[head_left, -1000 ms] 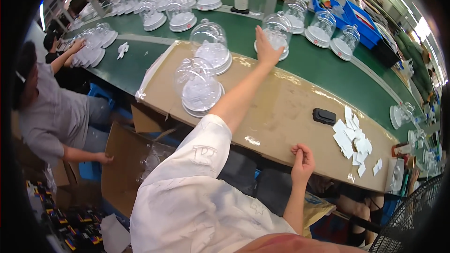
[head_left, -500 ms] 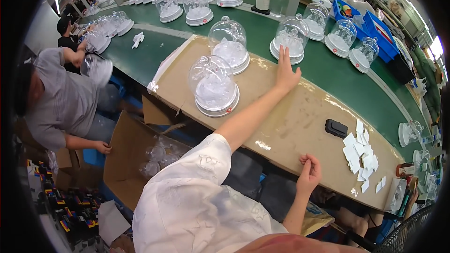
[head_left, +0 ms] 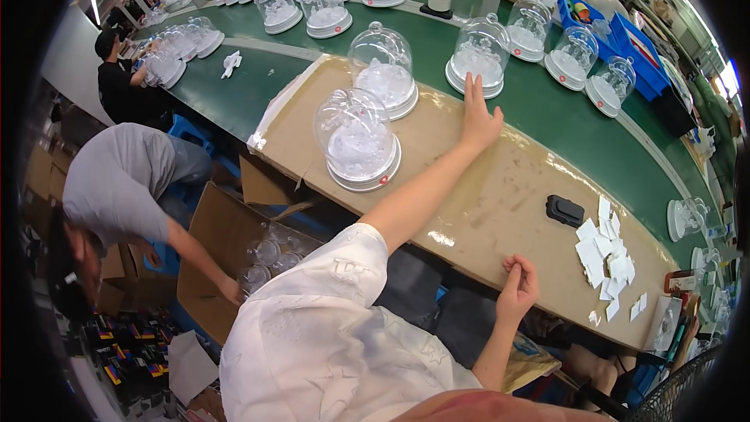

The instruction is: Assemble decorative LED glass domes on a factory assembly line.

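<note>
Head view: glass-domed globe (head_left: 478, 65) stands on the green belt (head_left: 539, 109), its base edge covered by the left hand's (head_left: 478, 119) flat, spread fingertips. Right hand (head_left: 517, 287), loosely curled and empty, rests at the bench edge; its forearm runs out of frame.

A bare stretch of the tan cardboard-covered worktop (head_left: 500, 203) is left open right of the two nearest clear glass domes on white bases (head_left: 358, 141). Farther right, passage is narrowed by a small black block (head_left: 564, 210) and scattered white paper slips (head_left: 605, 254).
</note>
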`<state>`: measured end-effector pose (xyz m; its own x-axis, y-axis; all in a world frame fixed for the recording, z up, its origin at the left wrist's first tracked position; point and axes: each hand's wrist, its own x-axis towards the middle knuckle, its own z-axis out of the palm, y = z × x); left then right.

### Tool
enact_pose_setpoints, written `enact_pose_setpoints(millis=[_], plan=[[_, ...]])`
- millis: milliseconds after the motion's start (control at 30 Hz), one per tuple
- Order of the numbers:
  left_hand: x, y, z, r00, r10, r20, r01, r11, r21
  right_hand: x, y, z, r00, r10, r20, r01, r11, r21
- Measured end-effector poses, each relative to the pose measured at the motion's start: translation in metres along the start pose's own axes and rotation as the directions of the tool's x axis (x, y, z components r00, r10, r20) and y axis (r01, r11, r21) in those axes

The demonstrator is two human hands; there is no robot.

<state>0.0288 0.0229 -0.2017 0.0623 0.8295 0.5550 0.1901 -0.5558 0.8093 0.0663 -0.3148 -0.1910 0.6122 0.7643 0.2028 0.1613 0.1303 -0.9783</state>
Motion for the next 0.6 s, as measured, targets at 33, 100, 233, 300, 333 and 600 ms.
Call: enact_pose_setpoints(millis=[33, 100, 233, 300, 333, 600], plan=[[0.0, -0.001, 0.001, 1.0, 0.011, -0.014, -0.011, 1.0, 0.015, 0.0, 0.001, 0.0, 1.0, 0.002, -0.006, -0.002, 1.0, -0.004], [-0.001, -0.003, 0.001, 1.0, 0.018, -0.022, -0.018, 1.0, 0.024, -0.001, 0.002, 0.0, 1.0, 0.016, 0.0, -0.016, 1.0, 0.013], [0.001, -0.005, -0.004, 0.999, 0.012, -0.029, -0.011, 1.0, 0.028, 0.001, 0.001, 0.004, 1.0, 0.012, -0.002, -0.012, 1.0, 0.011], [0.002, 0.0, 0.003, 0.999, 0.023, -0.022, -0.022, 0.999, 0.038, 0.001, 0.003, -0.001, 1.0, 0.023, -0.014, -0.023, 0.999, 0.026], [0.002, -0.002, 0.002, 0.999, 0.03, -0.032, -0.029, 0.999, 0.039, 0.002, 0.004, 0.0, 1.0, 0.026, -0.018, -0.025, 0.999, 0.023], [0.004, -0.01, 0.0, 1.0, 0.017, -0.01, -0.016, 0.999, 0.04, 0.004, 0.001, 0.003, 0.999, 0.039, 0.004, -0.039, 0.999, 0.029]])
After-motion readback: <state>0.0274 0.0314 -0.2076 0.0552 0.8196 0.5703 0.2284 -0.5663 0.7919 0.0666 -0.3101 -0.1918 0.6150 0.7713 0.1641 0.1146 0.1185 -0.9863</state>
